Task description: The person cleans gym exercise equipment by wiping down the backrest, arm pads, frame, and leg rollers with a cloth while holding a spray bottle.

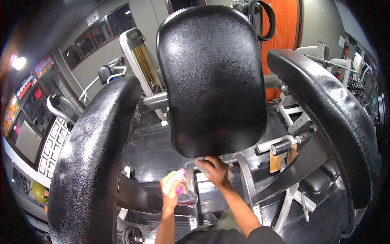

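My left hand is closed around a clear spray bottle with a pink and white trigger head. Pinkish liquid shows low in the bottle. My right hand reaches up to the lower edge of a black padded backrest. Its fingers are bent around a grey cloth, mostly hidden under them, close against the pad's bottom edge. The bottle is held a little below and left of this hand, apart from the pad.
Curved black arm pads flank me, one on the left and one on the right. Below the backrest runs a grey metal frame. Further machines, a weight stack and an orange door stand beyond.
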`<action>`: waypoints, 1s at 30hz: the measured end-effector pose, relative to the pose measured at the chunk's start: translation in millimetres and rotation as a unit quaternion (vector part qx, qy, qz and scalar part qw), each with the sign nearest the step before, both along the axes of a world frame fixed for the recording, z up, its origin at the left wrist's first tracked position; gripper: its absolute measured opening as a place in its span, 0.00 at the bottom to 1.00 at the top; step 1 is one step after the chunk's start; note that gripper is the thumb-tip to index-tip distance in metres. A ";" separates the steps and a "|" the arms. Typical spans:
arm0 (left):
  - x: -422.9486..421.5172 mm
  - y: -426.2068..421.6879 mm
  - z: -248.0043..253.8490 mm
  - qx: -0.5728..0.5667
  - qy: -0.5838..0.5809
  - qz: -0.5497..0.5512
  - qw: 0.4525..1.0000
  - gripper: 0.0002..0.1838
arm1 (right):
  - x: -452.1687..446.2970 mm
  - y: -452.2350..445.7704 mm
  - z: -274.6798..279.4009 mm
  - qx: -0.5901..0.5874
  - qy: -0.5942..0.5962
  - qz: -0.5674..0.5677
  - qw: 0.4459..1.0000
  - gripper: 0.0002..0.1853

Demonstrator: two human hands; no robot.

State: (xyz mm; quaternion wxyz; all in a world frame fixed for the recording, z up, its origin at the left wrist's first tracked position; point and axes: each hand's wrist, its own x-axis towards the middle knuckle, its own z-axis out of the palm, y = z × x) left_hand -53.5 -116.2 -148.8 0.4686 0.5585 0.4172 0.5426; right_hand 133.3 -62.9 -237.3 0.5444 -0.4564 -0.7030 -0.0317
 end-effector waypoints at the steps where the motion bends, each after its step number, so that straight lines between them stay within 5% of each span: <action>1: -0.9 -0.4 0.3 0.003 0.003 -0.002 1.000 0.21 | -0.7 4.7 -6.4 0.007 0.002 0.010 1.000 0.35; 9: -7.1 -1.6 -8.8 0.004 0.023 -0.023 0.999 0.23 | 23.5 13.2 21.6 0.112 0.152 -0.147 0.971 0.20; 15: -1.4 -1.8 -8.7 0.010 0.008 -0.032 0.999 0.23 | 8.7 11.5 -46.1 0.021 -0.012 -0.057 0.998 0.27; 19: 0.4 -5.9 -7.8 -0.004 0.011 -0.012 1.000 0.23 | 36.2 10.9 -11.9 0.027 0.006 -0.102 0.994 0.24; 21: 0.3 -6.0 -10.2 0.001 0.016 -0.013 1.000 0.23 | 43.0 18.1 -0.1 0.116 0.192 -0.196 0.955 0.15; 23: 2.7 -6.6 -9.9 -0.004 -0.006 -0.013 1.000 0.20 | 35.1 17.9 -6.0 0.128 0.154 -0.206 0.958 0.17; 25: 6.5 -5.6 -8.9 -0.007 -0.029 -0.016 0.999 0.17 | 21.3 14.2 -29.2 0.084 0.056 -0.154 0.983 0.28; 26: 8.9 -5.1 -8.1 -0.006 -0.031 -0.017 0.999 0.17 | 19.7 13.0 -36.6 0.021 0.046 -0.047 0.998 0.29; 30: 18.1 -3.4 -5.0 0.010 -0.034 -0.030 0.999 0.17 | 38.5 10.4 -41.9 0.019 -0.033 -0.029 0.999 0.26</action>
